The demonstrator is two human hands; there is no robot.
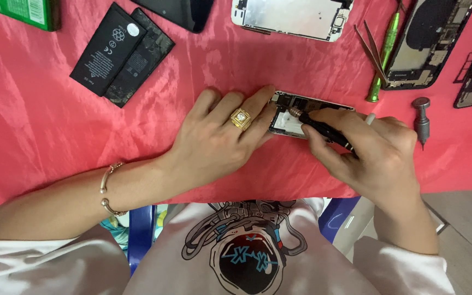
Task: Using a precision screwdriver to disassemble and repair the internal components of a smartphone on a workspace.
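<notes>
An opened phone body (301, 105) lies on the pink cloth (39, 125) near the table's front edge. My left hand (219, 139), wearing a gold ring, lies flat on the phone's left end and steadies it. In my right hand (372, 150) is a black screwdriver (323, 128); its metal tip rests on the phone's inside near the left end. Both hands hide most of the phone.
Two black batteries (118, 52) lie at the back left, a green box (28, 12) in the corner. A silver screen plate (293, 17) sits at the back centre. Tweezers (371, 50), a green screwdriver (384, 54), a grey screwdriver (422, 120) and two opened phone shells (430, 43) lie right.
</notes>
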